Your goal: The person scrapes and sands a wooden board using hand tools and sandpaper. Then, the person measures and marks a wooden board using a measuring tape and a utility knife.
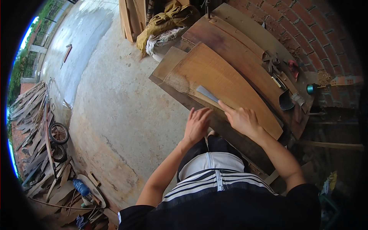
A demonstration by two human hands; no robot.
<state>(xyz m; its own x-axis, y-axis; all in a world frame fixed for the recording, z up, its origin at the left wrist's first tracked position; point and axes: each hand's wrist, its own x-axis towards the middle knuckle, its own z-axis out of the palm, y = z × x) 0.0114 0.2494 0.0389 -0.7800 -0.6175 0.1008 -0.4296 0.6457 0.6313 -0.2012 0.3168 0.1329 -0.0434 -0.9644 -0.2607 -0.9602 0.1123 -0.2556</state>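
In my right hand (243, 119) is a chisel (207, 93) with a flat grey blade that widens toward its tip; my fingers hide the handle. Its blade lies over the near edge of a broad, curved-sided wooden board (226, 74). Pale, rough wood shows at the board's left end, close to the blade tip. My left hand (197, 123) is beside the bench's near edge, left of my right hand. Its fingers are bent and slightly apart, with nothing visible in them.
Darker planks (234, 40) form the bench under the board. Small tools (276, 71), a dark cup-like piece (286, 100) and a teal roll (311, 89) lie at the right, before a brick wall (306, 30). Sacks (168, 23) stand behind; scrap wood (30, 111) and wheels (59, 133) lie left.
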